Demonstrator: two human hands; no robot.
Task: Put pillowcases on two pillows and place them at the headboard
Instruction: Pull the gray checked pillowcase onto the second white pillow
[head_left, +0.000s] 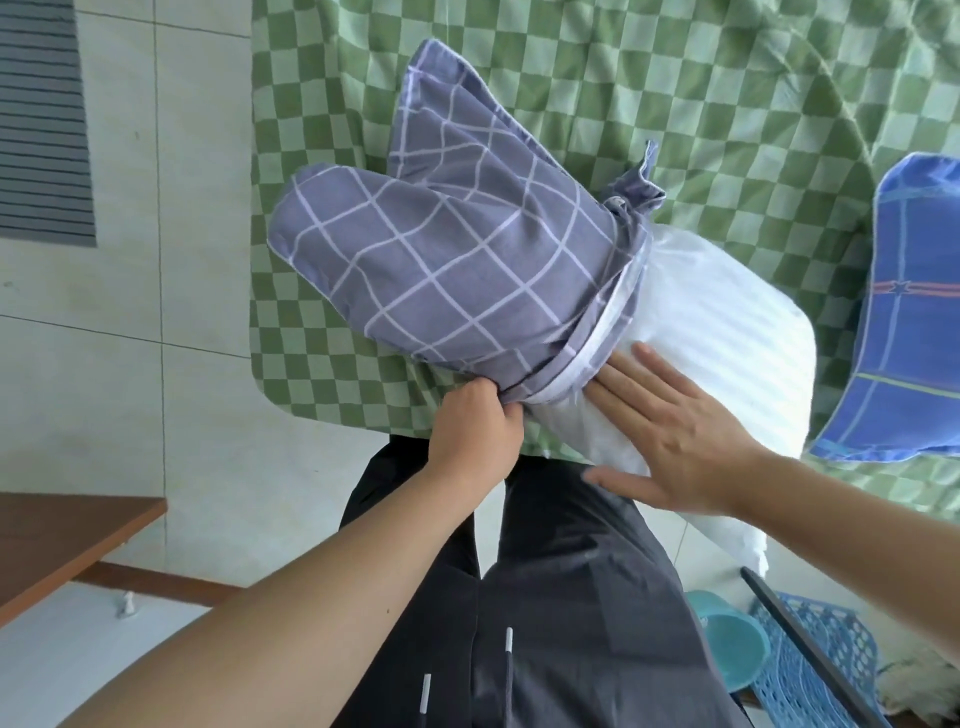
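Pale square floor tiles (119, 322) with thin grout lines fill the nine o'clock side under even, soft light. At ten o'clock sits a dark grey slatted panel (41, 124). A bed covered by a green checkered sheet (675, 104) spans twelve to three o'clock. A brown wooden table (57, 545) juts in at eight o'clock. A blue lattice basket (810, 670) and teal basin (727, 649) lie at five o'clock.
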